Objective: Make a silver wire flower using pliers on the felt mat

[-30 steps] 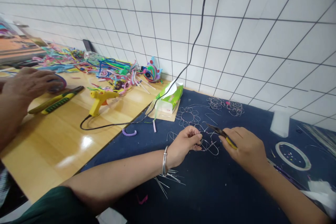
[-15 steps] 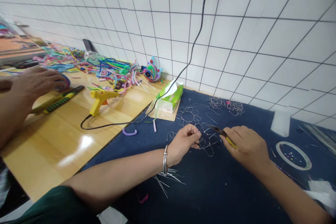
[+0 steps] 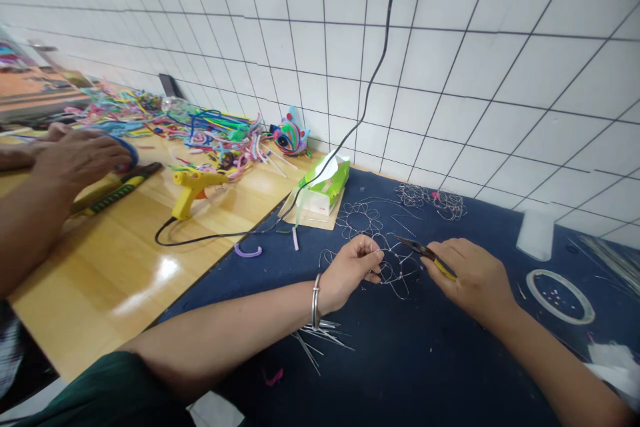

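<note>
My left hand (image 3: 354,267) pinches a looped wire flower (image 3: 400,267) made of thin silvery wire with small beads at its joints. Part of the wire is hidden behind the fingers. In my right hand (image 3: 473,273) is a pair of long-nose pliers (image 3: 424,252) with yellow handles. Their dark tips point left, by the upper loops of the flower; whether they touch the wire I cannot tell. A similar wire flower (image 3: 361,220) lies on the dark blue mat just beyond my left hand. Cut wire lengths (image 3: 320,339) lie beneath my left wrist.
Behind the mat (image 3: 400,360) rises a tiled wall. A tissue pack (image 3: 325,185), tangled wire shapes (image 3: 430,200) and a ring-shaped dish (image 3: 560,297) of beads stand around. Leftward are a yellow glue gun (image 3: 190,190), its cord, pipe cleaners (image 3: 215,130) and another person's hands (image 3: 75,153).
My right hand and the pliers have shifted very slightly to the right. My left hand keeps its hold on the wire flower. The other person's hands have moved a little.
</note>
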`<state>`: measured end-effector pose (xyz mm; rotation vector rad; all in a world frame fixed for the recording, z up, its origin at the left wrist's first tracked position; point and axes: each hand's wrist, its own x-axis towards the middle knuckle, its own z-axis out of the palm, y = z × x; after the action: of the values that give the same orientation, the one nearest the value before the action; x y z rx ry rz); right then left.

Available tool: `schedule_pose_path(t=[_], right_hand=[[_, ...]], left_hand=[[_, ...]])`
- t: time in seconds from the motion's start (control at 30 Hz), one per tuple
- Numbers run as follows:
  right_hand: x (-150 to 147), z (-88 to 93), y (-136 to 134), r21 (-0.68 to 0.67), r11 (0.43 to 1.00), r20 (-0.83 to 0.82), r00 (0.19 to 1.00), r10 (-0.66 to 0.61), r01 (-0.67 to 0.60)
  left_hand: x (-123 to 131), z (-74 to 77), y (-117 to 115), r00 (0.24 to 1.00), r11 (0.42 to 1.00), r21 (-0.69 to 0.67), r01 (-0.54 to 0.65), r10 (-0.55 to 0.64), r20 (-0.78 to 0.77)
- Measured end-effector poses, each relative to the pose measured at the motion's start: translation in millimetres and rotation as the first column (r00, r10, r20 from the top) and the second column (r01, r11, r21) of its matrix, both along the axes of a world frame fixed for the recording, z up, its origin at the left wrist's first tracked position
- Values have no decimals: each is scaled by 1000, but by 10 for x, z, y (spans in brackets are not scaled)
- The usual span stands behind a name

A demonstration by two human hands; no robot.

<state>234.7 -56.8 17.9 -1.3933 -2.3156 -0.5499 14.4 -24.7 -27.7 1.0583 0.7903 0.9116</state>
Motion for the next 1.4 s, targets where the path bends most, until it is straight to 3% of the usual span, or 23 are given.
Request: schedule_pose_path(t=[0.27,0.63,1.2,1.4], right_hand=[[29,-38,14,-13,1000,-38,999,1,-2],[-3,-86,6,-21,1000,-80,997,-18,16],[0,-98,40,58,998,-100,995,-8,14],[-41,-7,12,15,999,64,997,49,-50]], left_hand=[[1,85,-12,999,999,-31,37,-37,15],[-12,48,13,1000,1000,5,23,-23,-19],[-21,59,49,990,988,153,-5,26,-141],[-22,41,72,970,981,194,-22,67,-234]])
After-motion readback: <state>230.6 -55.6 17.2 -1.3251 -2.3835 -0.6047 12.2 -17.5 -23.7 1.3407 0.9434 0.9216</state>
